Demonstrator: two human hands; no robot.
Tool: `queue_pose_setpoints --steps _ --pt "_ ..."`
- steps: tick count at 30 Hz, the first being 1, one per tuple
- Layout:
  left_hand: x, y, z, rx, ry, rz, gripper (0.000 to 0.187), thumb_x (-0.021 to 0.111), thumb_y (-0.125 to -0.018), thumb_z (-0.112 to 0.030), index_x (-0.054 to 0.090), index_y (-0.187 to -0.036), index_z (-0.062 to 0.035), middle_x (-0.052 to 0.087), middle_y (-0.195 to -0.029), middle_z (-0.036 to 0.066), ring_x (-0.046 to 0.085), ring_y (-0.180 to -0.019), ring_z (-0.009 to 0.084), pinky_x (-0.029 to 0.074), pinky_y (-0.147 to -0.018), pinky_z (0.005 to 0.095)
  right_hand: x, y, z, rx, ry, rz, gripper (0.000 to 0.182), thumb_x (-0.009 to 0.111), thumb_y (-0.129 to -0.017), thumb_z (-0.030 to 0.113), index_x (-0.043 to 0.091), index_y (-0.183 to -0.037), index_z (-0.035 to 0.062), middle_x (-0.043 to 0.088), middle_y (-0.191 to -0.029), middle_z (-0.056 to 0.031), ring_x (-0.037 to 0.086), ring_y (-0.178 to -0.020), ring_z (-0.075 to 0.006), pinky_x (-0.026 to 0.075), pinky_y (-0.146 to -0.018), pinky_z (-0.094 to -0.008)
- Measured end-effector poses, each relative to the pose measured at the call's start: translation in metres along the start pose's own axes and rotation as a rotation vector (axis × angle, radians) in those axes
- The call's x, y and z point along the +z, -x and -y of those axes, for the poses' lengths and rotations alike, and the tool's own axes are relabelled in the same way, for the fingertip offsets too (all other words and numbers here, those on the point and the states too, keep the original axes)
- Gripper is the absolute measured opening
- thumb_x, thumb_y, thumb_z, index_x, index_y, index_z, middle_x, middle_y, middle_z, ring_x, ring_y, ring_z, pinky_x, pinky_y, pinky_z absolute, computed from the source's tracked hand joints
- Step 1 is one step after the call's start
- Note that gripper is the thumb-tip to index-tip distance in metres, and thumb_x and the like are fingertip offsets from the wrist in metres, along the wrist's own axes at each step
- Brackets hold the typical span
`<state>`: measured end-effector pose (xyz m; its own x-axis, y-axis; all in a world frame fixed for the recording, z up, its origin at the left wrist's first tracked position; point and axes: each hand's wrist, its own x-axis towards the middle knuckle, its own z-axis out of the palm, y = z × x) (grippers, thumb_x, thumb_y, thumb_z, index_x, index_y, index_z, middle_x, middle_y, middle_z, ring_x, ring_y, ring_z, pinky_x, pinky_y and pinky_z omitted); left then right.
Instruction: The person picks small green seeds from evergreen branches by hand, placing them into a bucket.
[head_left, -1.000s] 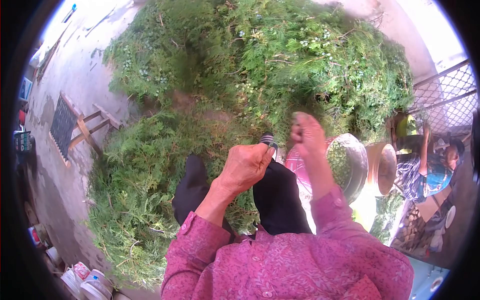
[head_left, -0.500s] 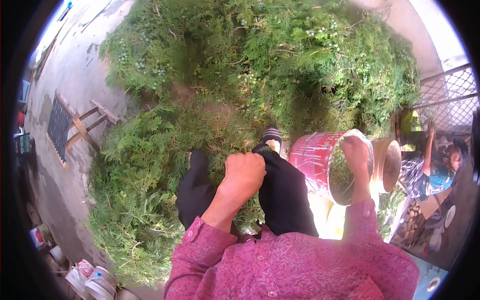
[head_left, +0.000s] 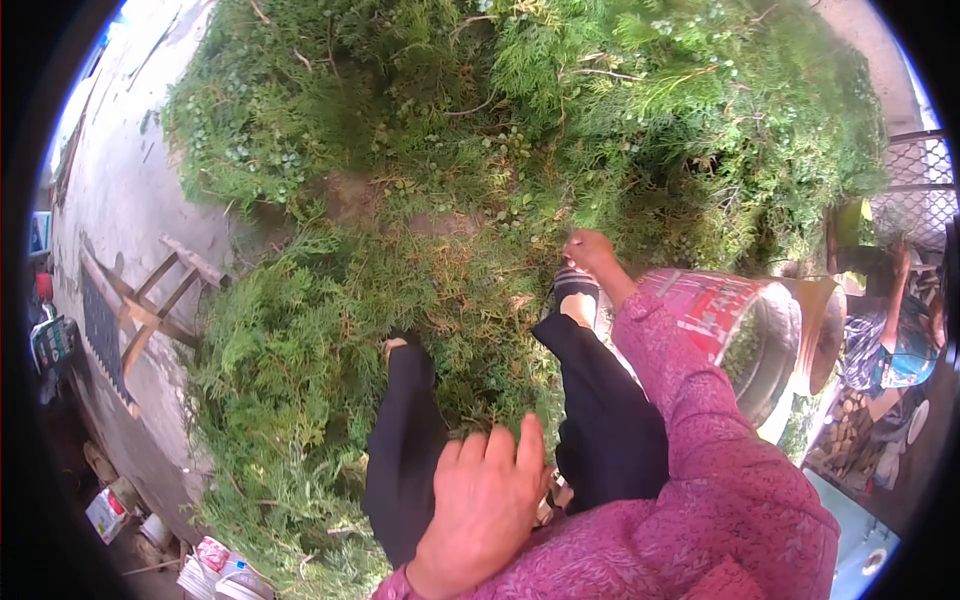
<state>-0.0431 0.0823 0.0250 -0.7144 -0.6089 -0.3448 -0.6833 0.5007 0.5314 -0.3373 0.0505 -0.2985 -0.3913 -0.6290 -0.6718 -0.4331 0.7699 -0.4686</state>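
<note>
My left hand (head_left: pixel 485 495) is low in front of my body, near my lap, its fingers stretched out and the back of the hand up. Ahead of it, my right hand (head_left: pixel 592 255) is over my sandaled foot (head_left: pixel 575 287), beside the cut evergreen branches (head_left: pixel 440 270). Its fingers are curled together; whatever they may hold is too small to make out. To the right of my right arm, a red bucket (head_left: pixel 715 305) lies tilted with its mouth towards me, and small green pieces (head_left: pixel 742 350) show inside.
Leafy branches with pale green cones (head_left: pixel 270 160) pile up ahead. A wooden-framed stool (head_left: pixel 145 310) lies on the concrete at left. Behind the red bucket is a tan bucket (head_left: pixel 822 330). Another person (head_left: pixel 890 335) sits at right near a wire fence (head_left: pixel 915 205). White containers (head_left: pixel 225 572) stand lower left.
My right hand has left the red bucket's mouth and moved left and forward to above my foot. My left hand has come back towards my body, and its fist has opened.
</note>
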Motion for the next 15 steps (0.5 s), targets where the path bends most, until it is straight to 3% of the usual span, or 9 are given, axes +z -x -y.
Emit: queue_pose_setpoints --steps 1,3,5,8,12,14,15 --pt "-0.007 -0.001 0.002 -0.009 0.025 0.057 0.046 0.067 -0.072 -0.023 0.051 -0.111 -0.0038 0.054 -0.077 0.008 0.055 -0.068 0.0216 0.042 -0.062 0.0334 0.002 -0.013 -0.002 0.125 -0.129 -0.010 0.029 0.064 -0.069 0.027 0.064 -0.086 0.0034 0.063 -0.090 -0.0174 0.061 -0.082 -0.0293 0.048 -0.075 -0.0366" --pt "-0.014 -0.002 0.004 -0.015 0.049 0.126 0.049 0.065 -0.075 -0.021 0.049 -0.116 -0.0020 0.055 -0.082 0.009 0.055 -0.071 0.0198 0.044 -0.063 0.0324 0.013 -0.042 -0.006 0.030 -0.008 -0.126 0.036 0.065 -0.070 0.029 0.062 -0.094 0.0028 0.062 -0.096 -0.0175 0.060 -0.088 -0.0286 0.047 -0.077 -0.0361" --pt "-0.015 -0.002 0.003 -0.083 0.079 0.052 0.054 0.068 -0.067 -0.025 0.052 -0.114 -0.0058 0.056 -0.098 0.011 0.054 -0.077 0.0244 0.042 -0.067 0.0349 0.012 -0.043 0.026 -0.081 0.065 -0.360 0.044 0.066 -0.069 0.033 0.059 -0.100 0.0021 0.062 -0.096 -0.0168 0.060 -0.089 -0.0298 0.047 -0.078 -0.0351" --pt "-0.016 -0.009 0.007 -0.090 0.065 0.097 0.053 0.065 -0.068 -0.025 0.050 -0.115 -0.0059 0.056 -0.094 0.009 0.053 -0.075 0.0233 0.041 -0.068 0.0352 0.028 -0.076 0.041 -0.120 0.223 -0.518 0.041 0.065 -0.072 0.033 0.060 -0.097 0.0018 0.062 -0.092 -0.0159 0.060 -0.086 -0.0311 0.047 -0.076 -0.0356" --pt "-0.016 -0.014 0.014 -0.091 0.055 0.166 0.055 0.065 -0.069 -0.025 0.048 -0.117 -0.0046 0.056 -0.095 0.010 0.053 -0.074 0.0242 0.042 -0.067 0.0353 0.033 -0.076 0.067 0.035 0.124 -0.287 0.031 0.063 -0.074 0.027 0.060 -0.092 0.0029 0.062 -0.083 -0.0149 0.060 -0.078 -0.0287 0.048 -0.071 -0.0373" --pt "-0.014 -0.018 0.014 -0.102 0.062 0.178 0.055 0.065 -0.069 -0.024 0.048 -0.117 -0.0042 0.056 -0.095 0.010 0.053 -0.074 0.0246 0.042 -0.066 0.0353 0.045 -0.067 0.070 -0.218 -0.004 -0.302 0.020 0.059 -0.076 0.022 0.061 -0.085 0.0040 0.061 -0.074 -0.0133 0.058 -0.067 -0.0254 0.047 -0.065 -0.0384" --pt "-0.013 -0.019 0.012 -0.109 0.065 0.173 0.055 0.065 -0.069 -0.023 0.048 -0.117 -0.0037 0.056 -0.095 0.010 0.053 -0.074 0.0248 0.042 -0.066 0.0354 0.046 -0.069 0.069 -0.212 -0.007 -0.301 0.020 0.059 -0.076 0.022 0.061 -0.085 0.0040 0.061 -0.074 -0.0133 0.058 -0.067 -0.0254 0.047 -0.065 -0.0384"
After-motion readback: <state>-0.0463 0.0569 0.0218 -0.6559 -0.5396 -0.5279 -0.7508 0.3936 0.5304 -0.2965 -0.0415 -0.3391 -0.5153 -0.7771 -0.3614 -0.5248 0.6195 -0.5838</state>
